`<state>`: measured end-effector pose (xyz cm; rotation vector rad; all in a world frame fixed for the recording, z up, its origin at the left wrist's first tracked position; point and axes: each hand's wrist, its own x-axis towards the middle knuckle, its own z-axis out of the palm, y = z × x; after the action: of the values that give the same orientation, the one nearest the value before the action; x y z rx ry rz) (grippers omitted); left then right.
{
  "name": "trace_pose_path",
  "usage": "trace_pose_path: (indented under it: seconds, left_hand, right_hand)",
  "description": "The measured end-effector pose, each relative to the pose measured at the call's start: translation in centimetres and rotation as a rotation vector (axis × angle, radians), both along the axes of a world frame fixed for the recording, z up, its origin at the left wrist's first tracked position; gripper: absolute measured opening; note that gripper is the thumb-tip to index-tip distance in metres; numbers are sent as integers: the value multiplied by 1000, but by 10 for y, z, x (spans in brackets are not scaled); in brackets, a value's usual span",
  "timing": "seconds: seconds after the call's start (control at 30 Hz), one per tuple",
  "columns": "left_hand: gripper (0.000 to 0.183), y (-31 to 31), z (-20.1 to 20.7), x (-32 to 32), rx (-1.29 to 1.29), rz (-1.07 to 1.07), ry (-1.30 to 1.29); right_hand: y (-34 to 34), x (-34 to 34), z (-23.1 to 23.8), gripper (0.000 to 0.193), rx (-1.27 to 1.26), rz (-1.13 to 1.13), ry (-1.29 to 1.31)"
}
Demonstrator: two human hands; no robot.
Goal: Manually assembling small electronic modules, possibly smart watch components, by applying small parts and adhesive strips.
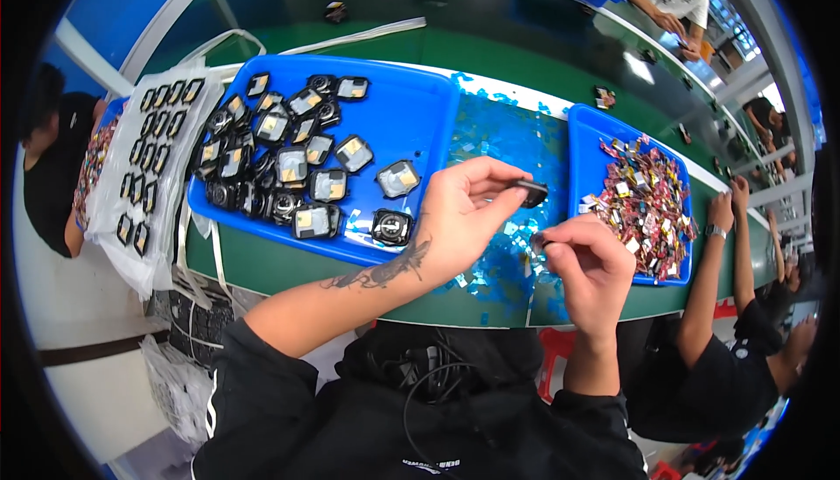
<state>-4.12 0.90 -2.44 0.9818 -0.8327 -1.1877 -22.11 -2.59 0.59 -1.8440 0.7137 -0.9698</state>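
Note:
My left hand pinches a small black smartwatch body between thumb and fingertips, seen nearly edge-on. A short distance to the right, my right hand is closed in a pinch; a tiny dark thing shows at its fingertips, too small to name. Left of my hands, a wide blue tray holds many square black watch bodies, several with silver and yellow patches. One watch body with a round dark centre lies near my left forearm. Bits of blue film litter the worktop under both hands.
To the right, a smaller blue tray holds a heap of small reddish and gold parts. A white sheet with rows of black watch pieces lies at far left. Beyond runs a green conveyor belt. Co-workers sit left, right and opposite.

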Motion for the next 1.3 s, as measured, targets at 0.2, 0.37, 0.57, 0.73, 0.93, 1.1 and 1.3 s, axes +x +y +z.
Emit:
trace_pose_path:
  seconds: [0.2, 0.37, 0.57, 0.73, 0.93, 1.1, 1.3]
  left_hand:
    - [27, 5, 1, -4, 139, -67, 244]
    - [35, 5, 0, -6, 60, -150, 271]
    - [34, 7, 1, -7, 25, -174, 239]
    - [32, 8, 0, -9, -1, -179, 257]
    - [32, 8, 0, -10, 2, -195, 198]
    - [31, 11, -2, -11, -67, -215, 211]
    - [33, 8, 2, -6, -92, -252, 237]
  right_hand:
    - [-1, 24, -1, 22, -98, -200, 101]
    - [1, 29, 3, 22, -113, -324, 69]
    - [-2, 25, 5, 13, -233, -325, 160]
    - [-5, 23, 7, 11, -199, -303, 164]
    - [-7, 20, 9, 10, -186, -287, 197]
    - [-5, 20, 11, 12, -235, -286, 168]
    - [-12, 15, 4, 33, -159, -290, 69]
